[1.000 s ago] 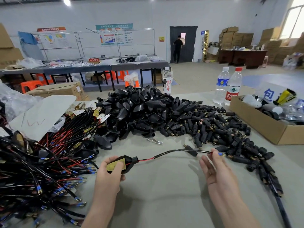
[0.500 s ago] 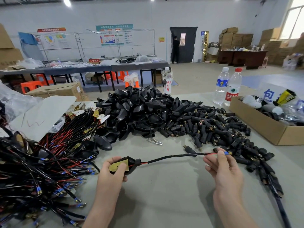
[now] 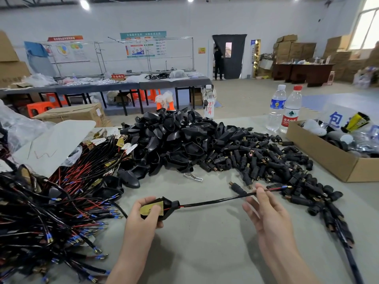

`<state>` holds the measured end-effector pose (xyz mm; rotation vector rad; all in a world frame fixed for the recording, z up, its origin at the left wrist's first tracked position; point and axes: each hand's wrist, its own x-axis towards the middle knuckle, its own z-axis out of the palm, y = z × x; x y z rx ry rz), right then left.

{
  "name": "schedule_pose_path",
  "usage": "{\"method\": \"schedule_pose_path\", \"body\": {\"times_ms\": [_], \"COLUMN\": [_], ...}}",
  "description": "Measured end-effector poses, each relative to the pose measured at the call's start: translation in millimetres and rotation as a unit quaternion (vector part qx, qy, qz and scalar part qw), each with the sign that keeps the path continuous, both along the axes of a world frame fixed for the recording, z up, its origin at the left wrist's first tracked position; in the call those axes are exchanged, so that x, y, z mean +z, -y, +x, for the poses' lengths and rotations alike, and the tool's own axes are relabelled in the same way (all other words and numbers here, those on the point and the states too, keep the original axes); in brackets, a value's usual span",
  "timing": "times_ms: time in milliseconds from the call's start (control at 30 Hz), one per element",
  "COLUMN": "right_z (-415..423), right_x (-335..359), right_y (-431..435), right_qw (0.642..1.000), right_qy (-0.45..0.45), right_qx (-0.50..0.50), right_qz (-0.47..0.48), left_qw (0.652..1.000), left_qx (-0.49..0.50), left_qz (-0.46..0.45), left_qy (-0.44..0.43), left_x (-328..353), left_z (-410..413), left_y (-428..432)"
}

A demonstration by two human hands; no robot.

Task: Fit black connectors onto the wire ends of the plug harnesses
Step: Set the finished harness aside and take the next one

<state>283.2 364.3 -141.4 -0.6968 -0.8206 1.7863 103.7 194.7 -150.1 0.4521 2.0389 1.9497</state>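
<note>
Left hand: fingers curled round the housing of the plug harness. Right hand: fingers loosely spread, cable crossing its fingertips, possibly pinched, unclear. Wire ends just beyond those fingertips, beside the black connectors heap

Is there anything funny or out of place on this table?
One thing stands out: a small silver metal clip lies alone on the table, just in front of the pile of black shells. It matches none of the black parts around it.
</note>
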Motion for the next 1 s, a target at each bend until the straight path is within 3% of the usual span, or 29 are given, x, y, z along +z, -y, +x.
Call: {"method": "schedule_pose_path", "body": {"times_ms": [433, 733, 1000], "right_z": [2, -1, -1], "right_x": [-5, 5, -2], "right_y": [-4, 1, 1], "right_qw": [0.987, 0.997, 0.999], "right_qy": [0.109, -0.062, -0.004], "right_qx": [-0.110, -0.009, -0.031], "right_qz": [0.049, -0.037, -0.031], "left_qw": [0.999, 0.995, 1.000], "left_qx": [0.001, -0.002, -0.016], "left_qz": [-0.025, -0.045, -0.017], "left_qy": [-0.020, -0.090, -0.019], "left_x": [1, -3, 4], "left_z": [3, 9, 7], "left_y": [-3, -4, -4]}}
